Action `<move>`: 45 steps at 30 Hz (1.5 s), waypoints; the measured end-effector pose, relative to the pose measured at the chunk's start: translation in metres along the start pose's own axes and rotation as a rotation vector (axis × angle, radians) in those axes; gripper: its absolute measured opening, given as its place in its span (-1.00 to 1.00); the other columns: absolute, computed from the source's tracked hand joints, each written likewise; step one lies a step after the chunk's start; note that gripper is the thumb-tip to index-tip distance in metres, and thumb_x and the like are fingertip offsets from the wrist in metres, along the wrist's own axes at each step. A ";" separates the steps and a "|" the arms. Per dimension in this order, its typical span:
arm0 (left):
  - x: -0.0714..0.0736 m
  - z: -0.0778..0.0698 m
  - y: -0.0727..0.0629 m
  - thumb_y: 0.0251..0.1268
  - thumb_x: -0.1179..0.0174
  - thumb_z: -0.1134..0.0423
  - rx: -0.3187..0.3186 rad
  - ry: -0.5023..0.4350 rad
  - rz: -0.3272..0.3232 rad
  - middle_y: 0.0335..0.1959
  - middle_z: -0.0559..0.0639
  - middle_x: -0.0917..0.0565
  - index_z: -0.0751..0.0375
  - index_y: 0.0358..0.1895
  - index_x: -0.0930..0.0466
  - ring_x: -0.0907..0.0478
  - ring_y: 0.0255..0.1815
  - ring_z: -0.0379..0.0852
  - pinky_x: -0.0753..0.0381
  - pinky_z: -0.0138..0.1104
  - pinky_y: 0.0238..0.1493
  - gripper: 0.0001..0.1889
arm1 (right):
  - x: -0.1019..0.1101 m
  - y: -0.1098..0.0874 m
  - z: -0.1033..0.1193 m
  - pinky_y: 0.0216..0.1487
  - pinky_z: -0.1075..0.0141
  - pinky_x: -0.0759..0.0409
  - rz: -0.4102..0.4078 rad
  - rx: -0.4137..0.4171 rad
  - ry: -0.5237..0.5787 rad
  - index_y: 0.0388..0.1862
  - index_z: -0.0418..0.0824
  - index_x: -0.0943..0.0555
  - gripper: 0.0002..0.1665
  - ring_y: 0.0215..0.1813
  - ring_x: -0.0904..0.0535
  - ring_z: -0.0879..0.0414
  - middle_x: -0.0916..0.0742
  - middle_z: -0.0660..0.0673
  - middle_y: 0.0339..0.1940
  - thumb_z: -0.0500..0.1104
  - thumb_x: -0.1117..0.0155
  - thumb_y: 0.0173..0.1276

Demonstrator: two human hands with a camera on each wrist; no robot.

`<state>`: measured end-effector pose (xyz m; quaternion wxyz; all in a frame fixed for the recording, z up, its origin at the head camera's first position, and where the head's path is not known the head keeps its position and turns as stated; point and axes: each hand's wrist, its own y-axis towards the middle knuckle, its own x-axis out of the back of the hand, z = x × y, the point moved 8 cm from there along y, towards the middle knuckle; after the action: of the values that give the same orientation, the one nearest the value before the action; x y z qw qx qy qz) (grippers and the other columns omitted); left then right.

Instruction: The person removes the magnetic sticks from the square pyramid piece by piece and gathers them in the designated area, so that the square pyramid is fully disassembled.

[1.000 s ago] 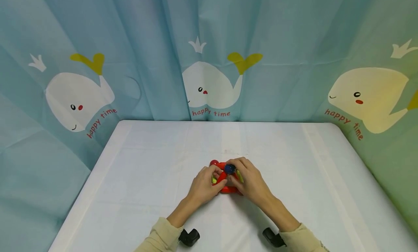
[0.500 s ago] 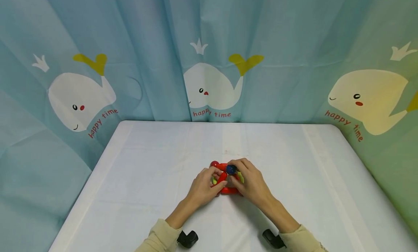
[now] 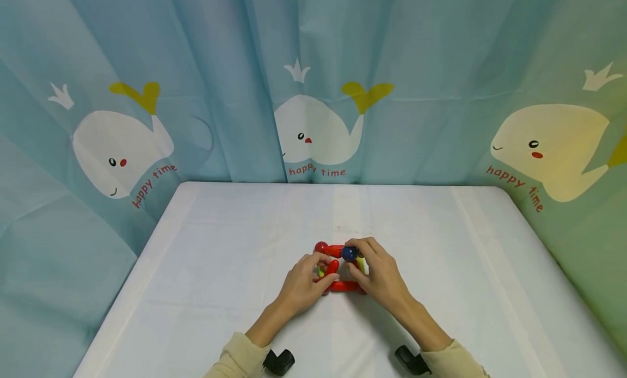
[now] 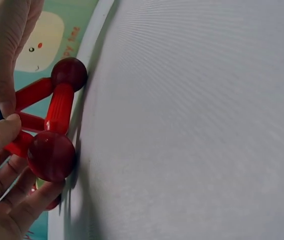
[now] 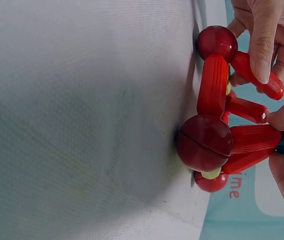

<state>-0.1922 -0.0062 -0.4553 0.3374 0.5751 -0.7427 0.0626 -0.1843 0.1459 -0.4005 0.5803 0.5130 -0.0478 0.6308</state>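
Pinching the slanted rod (image 3: 331,269) between thumb and fingers, the left hand (image 3: 301,285) comes first as I look across. Its lower fingers spread by the near ball (image 4: 52,156), a red one at the rod's foot. The rod's upper end is bare, just beside the blue ball but apart from it.

Next comes the frame (image 3: 345,286), standing on the table (image 3: 220,247) between the hands, all red rods and balls with bits of yellow-green low down. The far ball (image 3: 321,247) marks its back left corner. A middle rod (image 5: 247,110) points a pale tip toward the right thumb; whether it touches anything there, I cannot tell.

Up over the frame's right part is the blue ball (image 3: 349,253), where two side rods (image 5: 254,138) meet. The right hand (image 3: 382,272) pinches that ball between thumb and fingers.

To join rod and ball well, I'd hold the blue ball steady, so the two side rods don't pull off. I'd swing the slanted rod in gently along its own line, fingers back from its tip. Pressing down would probably splay the base; light contact looks enough.
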 end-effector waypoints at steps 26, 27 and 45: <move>0.029 0.004 -0.016 0.17 -0.50 0.30 -0.041 0.060 -0.062 -0.28 -0.11 -0.69 0.16 -0.09 -0.63 -0.62 -0.22 -0.06 -0.65 -0.18 -0.12 -0.71 | 0.003 -0.003 -0.007 -0.02 0.08 -0.72 0.014 -0.065 -0.002 0.15 -0.23 -0.58 -0.39 -0.08 -0.69 -0.01 -0.67 -0.15 -0.02 -0.38 -0.60 0.11; 0.030 0.004 -0.016 0.16 -0.50 0.30 -0.040 0.061 -0.062 -0.29 -0.12 -0.69 0.16 -0.10 -0.63 -0.62 -0.22 -0.06 -0.64 -0.18 -0.13 -0.71 | 0.003 -0.004 -0.007 -0.02 0.08 -0.72 0.015 -0.067 -0.001 0.15 -0.23 -0.58 -0.39 -0.08 -0.69 -0.01 -0.67 -0.16 -0.02 -0.38 -0.60 0.11; 0.028 0.006 -0.019 0.20 -0.50 0.27 -0.039 0.088 -0.070 -0.24 -0.08 -0.71 0.18 -0.05 -0.62 -0.64 -0.19 -0.08 -0.65 -0.19 -0.11 -0.69 | 0.004 -0.006 -0.008 -0.03 0.09 -0.73 0.012 -0.073 -0.003 0.14 -0.23 -0.58 -0.40 -0.10 -0.68 0.02 -0.66 -0.14 -0.03 -0.38 -0.60 0.12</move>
<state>-0.1812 -0.0381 -0.4498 0.3830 0.5907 -0.7075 0.0616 -0.1841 0.1555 -0.4048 0.5945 0.4921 -0.0746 0.6315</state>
